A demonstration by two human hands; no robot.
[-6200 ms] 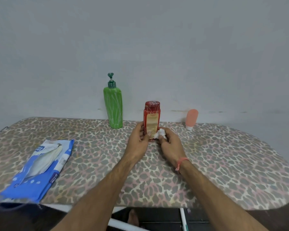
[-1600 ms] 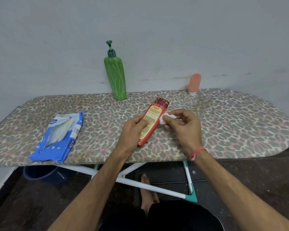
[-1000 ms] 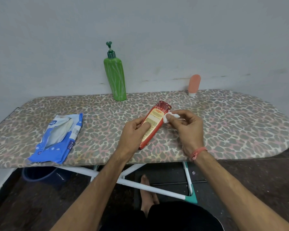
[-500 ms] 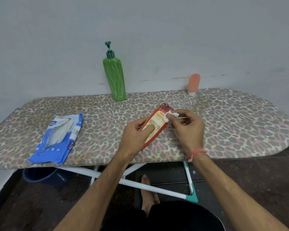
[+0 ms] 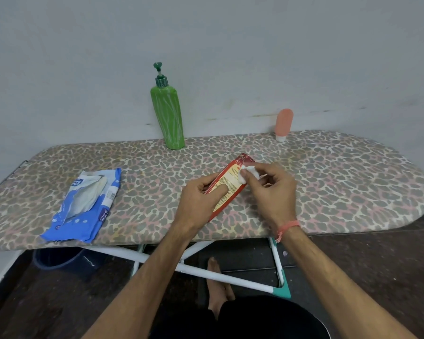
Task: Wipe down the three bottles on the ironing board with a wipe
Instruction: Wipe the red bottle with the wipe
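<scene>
Left hand point(image 5: 201, 204): gripping the red bottle point(image 5: 228, 187), tilted above the ironing board point(image 5: 328, 187).
Right hand point(image 5: 271, 189): pinching a white wipe point(image 5: 249, 173), pressing it on the bottle's upper label, just beyond the left thumb.

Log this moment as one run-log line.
step: wiping red bottle | left hand: grips bottle, tilted | right hand: presses wipe near its top | green bottle, pink bottle: standing untouched

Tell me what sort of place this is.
Probably a plain room in a home, perhaps a laundry corner: a leopard-print fabric ironing board on white metal legs stands against a bare grey wall, with a dark blue plastic bucket beneath it.
</scene>
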